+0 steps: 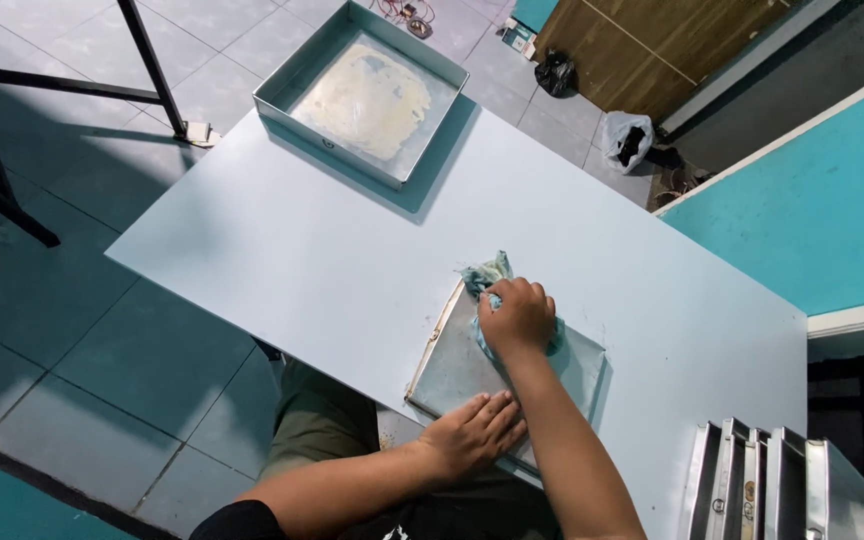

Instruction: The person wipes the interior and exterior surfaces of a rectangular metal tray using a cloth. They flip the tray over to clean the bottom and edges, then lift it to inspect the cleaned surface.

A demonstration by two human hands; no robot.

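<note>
— Where are we holding the tray [452,365]?

— At the table's [282,250] near edge — our left hand [472,432] is lying flat on it, fingers spread.

— And the right hand [517,315]?

— It's closing around a cloth [484,272], pressing it onto the tray's far corner.

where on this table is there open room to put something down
Open tabletop lies between the far square pan and the flat tray. It is crowded near the right hand with its cloth, left hand and stacked pans.
</note>
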